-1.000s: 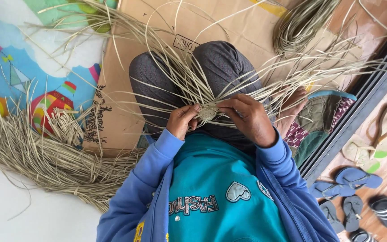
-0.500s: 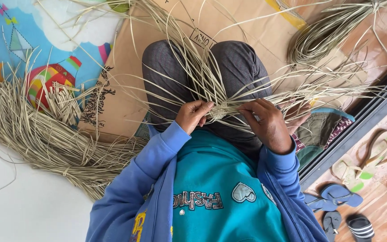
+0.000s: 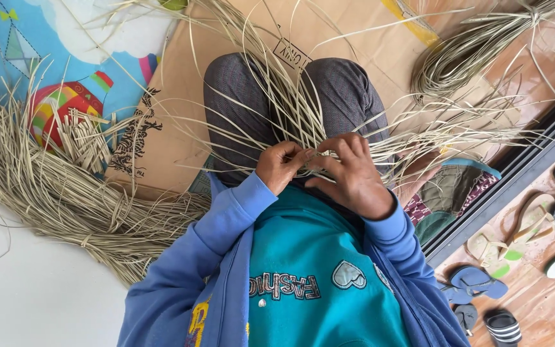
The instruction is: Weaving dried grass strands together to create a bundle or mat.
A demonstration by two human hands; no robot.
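I sit on flattened cardboard [image 3: 181,115] with my knees drawn up in grey trousers. Both hands meet over my lap on a small woven piece of dry straw strips [image 3: 319,157]. My left hand [image 3: 282,166] pinches the strips at the piece's left side. My right hand [image 3: 351,173] grips it from the right, fingers curled over the weave. Long loose strip ends [image 3: 277,83] fan out from the piece over my knees and off to the right. The weave itself is mostly hidden under my fingers.
A big heap of dry straw [image 3: 52,193] lies on the left, over a colourful play mat [image 3: 46,58]. A coiled straw bundle [image 3: 457,58] sits at the upper right. A folded cloth [image 3: 451,193] lies by my right side, with several sandals [image 3: 483,283] beyond a dark door track.
My hands stay together on the woven piece, and the fingers have shifted slightly along the strips. The view has moved a little, so the heap and sandals sit differently in frame.
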